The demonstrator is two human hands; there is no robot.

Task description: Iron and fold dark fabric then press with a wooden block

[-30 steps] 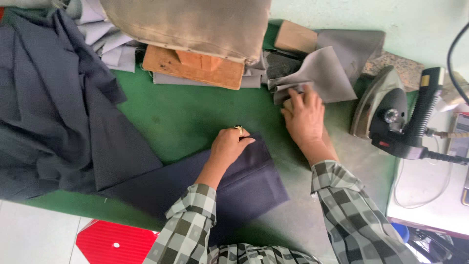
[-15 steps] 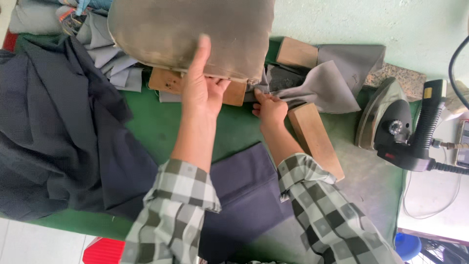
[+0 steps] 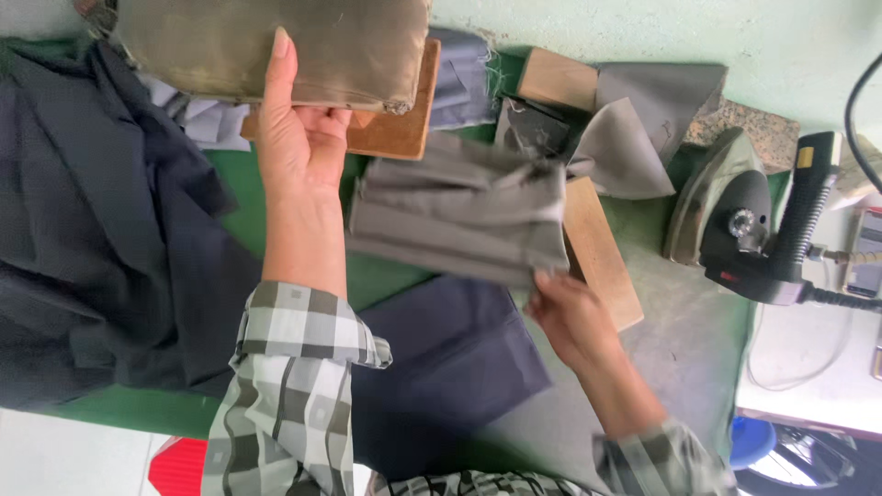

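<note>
The grey cloth pieces are a small stack of folded fabric, a bit blurry, with soft creases and uneven edges. The stack is up in the air above the green table, not lying on it. One corner hangs at the lower right, and that is where it is held.

The right hand pinches that corner. Its fingers are closed tight on the edge of the grey cloth pieces, with the thumb on top. The rest of the fingers sit under the cloth and cannot be seen.

The left hand is just left of the grey cloth pieces and does not touch them. Its fingers are long and straight, held close together, and they lie flat against the front of a tan padded cushion. The thumb curls under the cushion's lower edge, so the hand grips the cushion loosely.

A wooden block sits under the cushion, just above the grey cloth pieces. Below the grey cloth pieces a dark blue cloth lies flat on the table. Far to their left is a big pile of dark fabric. To their right lie a wooden board, more grey scraps, and then a steam iron standing on its side.
</note>
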